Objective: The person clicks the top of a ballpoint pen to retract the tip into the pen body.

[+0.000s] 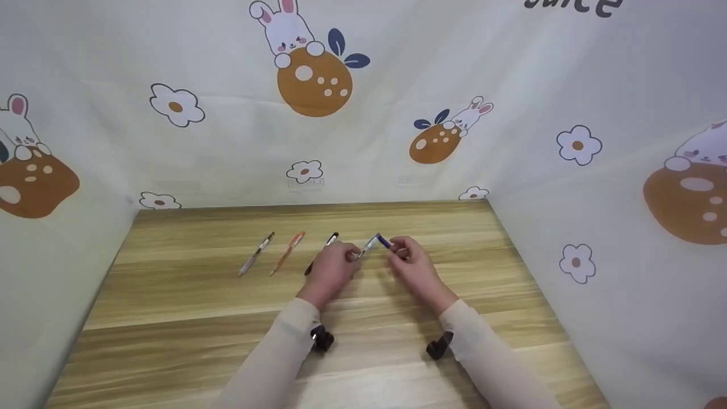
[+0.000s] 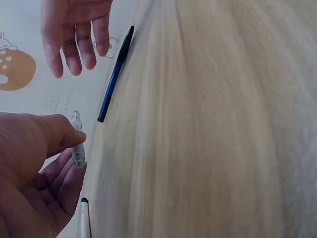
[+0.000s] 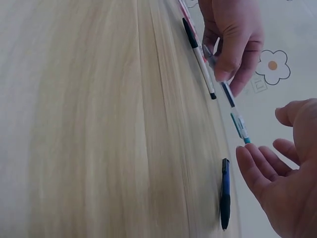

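My left hand (image 1: 334,266) pinches a clear pen (image 3: 229,94) with a teal clip and end between thumb and fingers, tilted above the wooden table. In the left wrist view, the pen's pointed tip shows below the thumb. My right hand (image 1: 417,270) is beside it, fingers loosely bent and thumb apart. Its fingertips (image 3: 247,151) come close to the teal end; whether they touch cannot be told. A blue pen (image 2: 113,82) with a dark grip lies on the table near the right hand. A white pen with black ends (image 3: 202,64) lies partly hidden under the left hand.
Left of my hands, an orange pen (image 1: 288,253) and a grey pen (image 1: 257,254) lie slanted on the wooden table (image 1: 187,352). A pale cloth (image 1: 227,147) with rabbits, oranges and flowers hangs behind and along both sides.
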Motion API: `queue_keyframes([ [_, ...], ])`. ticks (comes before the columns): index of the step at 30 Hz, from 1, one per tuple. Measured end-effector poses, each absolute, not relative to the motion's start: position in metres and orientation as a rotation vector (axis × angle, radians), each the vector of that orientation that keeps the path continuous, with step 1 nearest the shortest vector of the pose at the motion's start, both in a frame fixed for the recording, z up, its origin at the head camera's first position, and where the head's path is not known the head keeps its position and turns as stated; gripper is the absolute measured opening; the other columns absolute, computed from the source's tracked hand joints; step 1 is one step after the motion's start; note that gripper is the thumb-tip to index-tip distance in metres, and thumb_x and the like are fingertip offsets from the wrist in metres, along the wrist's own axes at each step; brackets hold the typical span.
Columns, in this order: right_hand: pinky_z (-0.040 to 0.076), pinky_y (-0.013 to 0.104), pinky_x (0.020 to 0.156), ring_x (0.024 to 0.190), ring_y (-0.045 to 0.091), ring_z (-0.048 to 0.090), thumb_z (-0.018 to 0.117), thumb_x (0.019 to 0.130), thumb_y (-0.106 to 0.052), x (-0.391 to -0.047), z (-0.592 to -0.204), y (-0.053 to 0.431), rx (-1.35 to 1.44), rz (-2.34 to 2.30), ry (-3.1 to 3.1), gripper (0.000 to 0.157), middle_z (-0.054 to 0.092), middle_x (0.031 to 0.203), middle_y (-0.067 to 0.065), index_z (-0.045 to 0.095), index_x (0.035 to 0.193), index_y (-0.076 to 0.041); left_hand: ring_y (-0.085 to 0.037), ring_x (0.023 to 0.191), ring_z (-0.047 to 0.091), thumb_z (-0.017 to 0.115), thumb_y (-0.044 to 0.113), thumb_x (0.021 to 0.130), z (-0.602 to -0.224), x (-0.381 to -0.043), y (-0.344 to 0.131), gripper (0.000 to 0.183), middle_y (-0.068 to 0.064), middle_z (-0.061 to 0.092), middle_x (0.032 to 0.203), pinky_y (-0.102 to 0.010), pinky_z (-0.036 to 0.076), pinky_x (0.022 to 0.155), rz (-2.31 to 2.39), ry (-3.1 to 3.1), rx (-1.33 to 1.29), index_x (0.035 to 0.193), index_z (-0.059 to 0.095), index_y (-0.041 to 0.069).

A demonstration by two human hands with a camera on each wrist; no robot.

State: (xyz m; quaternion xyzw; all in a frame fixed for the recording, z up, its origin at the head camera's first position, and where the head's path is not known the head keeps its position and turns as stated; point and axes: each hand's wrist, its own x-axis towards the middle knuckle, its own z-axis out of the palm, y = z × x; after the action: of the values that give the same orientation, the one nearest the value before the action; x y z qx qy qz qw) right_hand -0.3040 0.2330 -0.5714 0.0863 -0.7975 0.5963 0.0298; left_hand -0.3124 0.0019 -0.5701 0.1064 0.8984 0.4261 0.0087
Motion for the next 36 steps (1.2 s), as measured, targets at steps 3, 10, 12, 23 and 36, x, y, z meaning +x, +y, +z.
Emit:
queue_keyframes([
  [3, 0.063, 0.035, 0.083, 0.101, 0.028, 0.070, 0.071, 0.103, 0.001, -0.309, -0.572, 0.229, 0.207, 1.838, -2.429, 0.036, 0.065, 0.125, 0.031, 0.062, 0.137, 0.008, -0.020, 0.095, 0.070, 0.084, 0.013, 0.096, -0.567, -0.311, 0.002, 0.026, -0.002, 0.077, 0.104, -0.043, 0.061, 0.087, 1.355, 2.802, 0.351, 0.121, 0.082, 0.012],
  [10, 0.064, 0.036, 0.082, 0.103, 0.030, 0.072, 0.075, 0.103, -0.003, -0.316, -0.573, 0.220, 0.094, 1.930, -2.337, 0.040, 0.065, 0.127, 0.031, 0.062, 0.139, 0.006, -0.020, 0.092, 0.071, 0.083, 0.007, 0.093, -0.567, -0.307, 0.004, 0.026, -0.004, 0.077, 0.099, -0.043, 0.061, 0.084, 1.384, 2.841, 0.464, 0.119, 0.081, 0.009],
  [12, 0.066, 0.042, 0.084, 0.104, 0.036, 0.073, 0.076, 0.102, -0.003, -0.317, -0.574, 0.218, 0.072, 1.969, -2.307, 0.042, 0.066, 0.124, 0.028, 0.060, 0.140, 0.009, -0.020, 0.092, 0.071, 0.082, 0.005, 0.092, -0.568, -0.305, 0.004, 0.027, -0.004, 0.076, 0.099, -0.043, 0.061, 0.085, 1.392, 2.835, 0.489, 0.119, 0.081, 0.008],
  [23, 0.063, 0.058, 0.095, 0.113, 0.049, 0.071, 0.074, 0.102, 0.000, -0.320, -0.577, 0.206, -0.025, 2.153, -2.193, 0.045, 0.066, 0.122, 0.023, 0.056, 0.143, 0.010, -0.017, 0.088, 0.071, 0.082, 0.005, 0.094, -0.570, -0.304, 0.006, 0.023, -0.003, 0.076, 0.097, -0.040, 0.062, 0.082, 1.430, 2.783, 0.536, 0.117, 0.080, 0.006],
  [36, 0.064, 0.049, 0.097, 0.093, 0.018, 0.069, 0.075, 0.097, 0.009, -0.326, -0.574, 0.191, -0.133, 2.220, -2.062, 0.045, 0.066, 0.116, 0.019, 0.056, 0.137, 0.013, -0.020, 0.091, 0.071, 0.080, 0.003, 0.091, -0.568, -0.304, 0.004, 0.025, -0.005, 0.074, 0.097, -0.040, 0.061, 0.084, 1.421, 2.839, 0.571, 0.117, 0.079, 0.004],
])
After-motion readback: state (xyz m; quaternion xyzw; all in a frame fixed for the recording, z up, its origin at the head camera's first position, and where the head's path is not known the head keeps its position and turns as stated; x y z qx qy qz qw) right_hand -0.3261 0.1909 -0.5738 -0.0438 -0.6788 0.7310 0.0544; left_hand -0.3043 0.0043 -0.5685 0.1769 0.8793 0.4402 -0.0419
